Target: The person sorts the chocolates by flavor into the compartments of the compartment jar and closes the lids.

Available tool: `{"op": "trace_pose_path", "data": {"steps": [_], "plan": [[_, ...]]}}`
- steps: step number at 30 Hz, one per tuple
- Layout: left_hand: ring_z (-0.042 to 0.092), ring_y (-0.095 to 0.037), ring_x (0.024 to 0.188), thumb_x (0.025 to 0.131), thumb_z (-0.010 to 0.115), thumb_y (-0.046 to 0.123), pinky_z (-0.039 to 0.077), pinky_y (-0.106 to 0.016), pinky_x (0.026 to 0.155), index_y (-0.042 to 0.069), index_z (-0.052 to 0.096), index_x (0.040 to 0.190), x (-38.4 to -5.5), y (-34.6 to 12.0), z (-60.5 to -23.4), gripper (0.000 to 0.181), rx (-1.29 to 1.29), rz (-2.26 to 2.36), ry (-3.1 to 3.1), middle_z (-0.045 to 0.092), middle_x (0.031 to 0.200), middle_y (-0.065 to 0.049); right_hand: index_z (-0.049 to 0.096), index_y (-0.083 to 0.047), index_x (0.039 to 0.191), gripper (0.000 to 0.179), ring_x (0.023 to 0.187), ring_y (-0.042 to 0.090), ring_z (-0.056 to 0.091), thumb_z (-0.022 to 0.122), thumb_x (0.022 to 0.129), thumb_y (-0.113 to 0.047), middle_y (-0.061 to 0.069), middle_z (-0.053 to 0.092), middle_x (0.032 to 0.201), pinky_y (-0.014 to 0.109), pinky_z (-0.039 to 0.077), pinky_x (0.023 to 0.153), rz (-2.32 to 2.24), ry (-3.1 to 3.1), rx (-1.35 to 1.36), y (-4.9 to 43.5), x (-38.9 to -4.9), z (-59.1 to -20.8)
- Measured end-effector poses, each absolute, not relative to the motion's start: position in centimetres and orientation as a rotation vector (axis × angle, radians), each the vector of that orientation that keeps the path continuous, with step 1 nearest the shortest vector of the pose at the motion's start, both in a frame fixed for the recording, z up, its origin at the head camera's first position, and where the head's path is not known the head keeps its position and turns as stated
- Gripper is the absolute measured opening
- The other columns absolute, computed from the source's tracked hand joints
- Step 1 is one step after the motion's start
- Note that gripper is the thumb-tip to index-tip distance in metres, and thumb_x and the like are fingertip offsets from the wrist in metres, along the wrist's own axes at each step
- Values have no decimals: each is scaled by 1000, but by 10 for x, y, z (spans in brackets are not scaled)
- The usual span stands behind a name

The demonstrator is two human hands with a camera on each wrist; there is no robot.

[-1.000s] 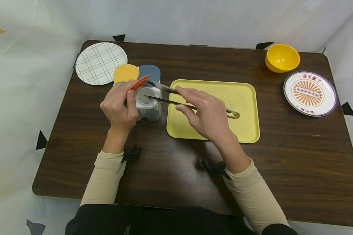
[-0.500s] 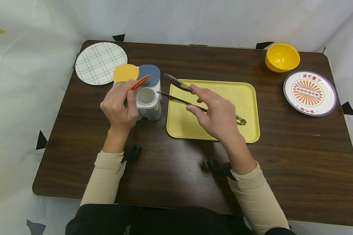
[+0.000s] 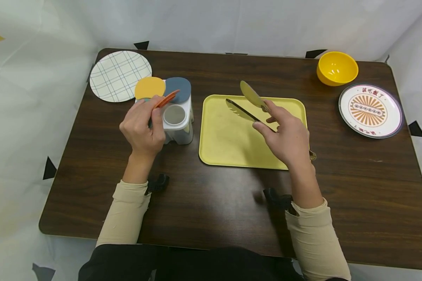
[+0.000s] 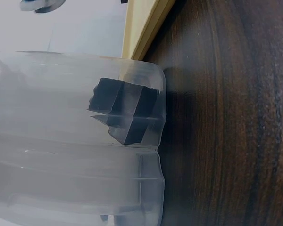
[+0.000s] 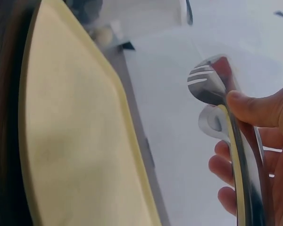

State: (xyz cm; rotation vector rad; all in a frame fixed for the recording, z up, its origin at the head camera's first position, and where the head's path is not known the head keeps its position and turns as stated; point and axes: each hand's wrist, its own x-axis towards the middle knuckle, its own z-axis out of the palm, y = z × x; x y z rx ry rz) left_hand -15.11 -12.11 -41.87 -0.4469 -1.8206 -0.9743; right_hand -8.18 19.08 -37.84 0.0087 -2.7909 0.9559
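Note:
My left hand (image 3: 142, 127) pinches the tilted orange lid (image 3: 167, 98) of a multi-compartment storage box (image 3: 179, 134), keeping that round opening uncovered. Yellow and blue lids cover other compartments. In the left wrist view, dark ridged shapes show in the lower part of the translucent box (image 4: 47, 113). My right hand (image 3: 288, 134) grips metal serving tongs (image 3: 250, 93) above the yellow tray (image 3: 218, 152). The tongs' ends stand apart with nothing between them; in the right wrist view one end (image 5: 206, 84) is slotted like a fork, and the thumb lies along that arm.
At the back left lies a white plate with a grid pattern (image 3: 119, 76), beside the box. A yellow bowl (image 3: 337, 69) stands at the back right, with a patterned plate (image 3: 369, 111) in front of it. All rest on a dark wooden table (image 3: 211, 203).
My right hand has drawn the tongs away from the uncovered compartment, rightward over the tray, and their ends have spread wider. The left hand and the orange lid have stayed in place.

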Motion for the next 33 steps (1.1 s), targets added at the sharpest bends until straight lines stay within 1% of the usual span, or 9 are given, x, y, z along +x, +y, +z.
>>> {"op": "trace_pose_path", "data": {"steps": [4, 7, 9, 13, 18, 20, 27, 30, 33], "plan": [[60, -29, 62, 95, 49, 35, 48, -48, 62, 1, 77, 90, -151, -122, -419, 45, -448, -973, -1822, 73, 79, -10, 52, -24, 145, 60, 95, 34, 67, 72, 89, -35, 13, 70, 114, 57, 42, 78, 969, -2817, -134, 204, -79, -381], [61, -29, 63, 95, 48, 35, 49, -48, 63, 1, 77, 90, -151, -122, -418, 45, -448, -970, -1822, 73, 80, -10, 50, -25, 146, 62, 100, 35, 66, 71, 89, -37, 15, 69, 117, 58, 40, 84, 985, -2828, -240, 214, -78, -384], [61, -29, 62, 95, 48, 35, 49, -48, 64, 1, 77, 90, -151, -122, -418, 45, -448, -969, -1821, 73, 79, -10, 48, -25, 147, 64, 106, 36, 64, 71, 89, -39, 16, 68, 118, 58, 37, 90, 994, -2837, -308, 221, -77, -386], [61, -29, 62, 96, 48, 36, 49, -48, 64, 1, 77, 89, -151, -121, -417, 46, -450, -971, -1817, 73, 78, -10, 45, -25, 149, 66, 113, 38, 59, 69, 89, -41, 17, 66, 122, 59, 35, 95, 1000, -2846, -420, 235, -74, -390], [61, -29, 62, 96, 48, 36, 49, -47, 65, 0, 77, 89, -151, -121, -416, 46, -453, -970, -1820, 73, 78, -10, 40, -26, 151, 70, 112, 40, 57, 65, 90, -49, 19, 64, 124, 61, 32, 98, 998, -2857, -565, 251, -73, -396], [62, -29, 63, 96, 48, 36, 50, -47, 66, 1, 77, 89, -151, -121, -417, 46, -453, -969, -1821, 73, 79, -10, 39, -27, 152, 72, 112, 40, 57, 63, 89, -53, 20, 65, 121, 60, 32, 99, 998, -2849, -627, 258, -72, -399], [68, -27, 71, 95, 50, 32, 53, -45, 77, 4, 78, 93, -150, -122, -419, 41, -453, -960, -1841, 75, 86, -8, 52, -28, 144, 71, 114, 36, 55, 67, 82, -58, 15, 67, 108, 56, 35, 98, 990, -2736, -835, 281, -68, -408], [68, -27, 72, 94, 50, 32, 53, -45, 78, 4, 79, 94, -150, -123, -419, 39, -453, -958, -1844, 75, 86, -8, 56, -29, 141, 69, 110, 34, 56, 68, 80, -60, 12, 67, 109, 54, 36, 96, 968, -2697, -927, 288, -66, -411], [68, -27, 70, 94, 50, 32, 53, -45, 76, 4, 79, 93, -150, -123, -419, 40, -452, -955, -1842, 75, 85, -8, 57, -28, 140, 72, 113, 32, 56, 68, 78, -62, 7, 68, 119, 54, 36, 97, 943, -2669, -1014, 294, -64, -414]]}}
